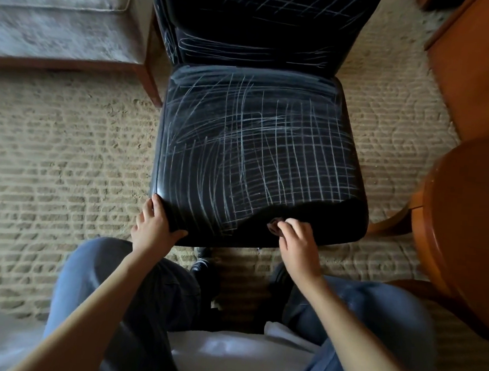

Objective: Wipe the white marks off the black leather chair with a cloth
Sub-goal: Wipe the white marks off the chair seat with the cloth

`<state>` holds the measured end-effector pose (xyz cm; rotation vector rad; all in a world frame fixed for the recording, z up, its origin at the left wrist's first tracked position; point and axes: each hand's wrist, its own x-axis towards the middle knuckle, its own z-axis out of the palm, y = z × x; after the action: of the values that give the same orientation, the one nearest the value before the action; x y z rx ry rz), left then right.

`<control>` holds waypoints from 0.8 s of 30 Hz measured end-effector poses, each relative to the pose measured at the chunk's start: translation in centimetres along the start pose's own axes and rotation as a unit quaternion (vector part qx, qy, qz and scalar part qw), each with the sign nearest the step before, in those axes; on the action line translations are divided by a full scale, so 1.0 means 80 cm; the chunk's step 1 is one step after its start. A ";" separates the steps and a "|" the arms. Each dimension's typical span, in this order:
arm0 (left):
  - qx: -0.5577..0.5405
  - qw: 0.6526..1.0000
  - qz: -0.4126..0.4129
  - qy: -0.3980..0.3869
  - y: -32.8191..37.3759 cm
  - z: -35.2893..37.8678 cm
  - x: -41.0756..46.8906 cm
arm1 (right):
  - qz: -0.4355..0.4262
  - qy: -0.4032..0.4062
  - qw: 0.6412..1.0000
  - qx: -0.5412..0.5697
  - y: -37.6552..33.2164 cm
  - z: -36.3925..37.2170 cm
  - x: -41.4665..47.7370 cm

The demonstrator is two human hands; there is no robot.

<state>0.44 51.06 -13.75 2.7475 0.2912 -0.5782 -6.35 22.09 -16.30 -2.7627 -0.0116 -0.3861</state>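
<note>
The black leather chair [254, 145] stands right in front of me, its seat and backrest [257, 21] covered with crossing white marks. My left hand [153, 225] grips the seat's front left corner, thumb on the front edge. A dark cloth [322, 219] with a wavy edge lies over the seat's front right part, hiding the marks there. My right hand [297, 244] rests at the front edge with fingers pinched on the cloth's edge.
A grey upholstered seat with a wooden frame [58, 18] stands at the far left. Wooden furniture [477, 71] and a round wooden piece [472, 215] crowd the right side. Beige carpet [65, 158] covers the floor. My knees and white fabric [240, 356] fill the bottom.
</note>
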 end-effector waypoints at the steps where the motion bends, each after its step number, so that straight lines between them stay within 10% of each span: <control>1: 0.000 1.000 -0.001 0.001 0.001 0.000 -0.001 | 0.014 0.014 1.000 0.006 -0.012 0.005 -0.004; 10: 0.004 1.000 0.004 0.008 0.003 0.002 -0.006 | -0.170 -0.112 0.979 0.024 -0.089 0.037 0.006; 17: 0.012 1.000 0.014 0.019 0.002 0.007 -0.012 | 0.013 -0.004 1.000 -0.020 -0.081 0.018 0.076; 24: 0.008 1.000 0.013 0.015 0.002 0.008 -0.015 | -0.278 -0.148 0.949 -0.016 -0.119 0.049 -0.006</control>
<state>-0.80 50.49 -13.78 2.7722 0.2591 -0.5363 -6.30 32.37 -16.75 -2.7800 -0.8760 -0.0975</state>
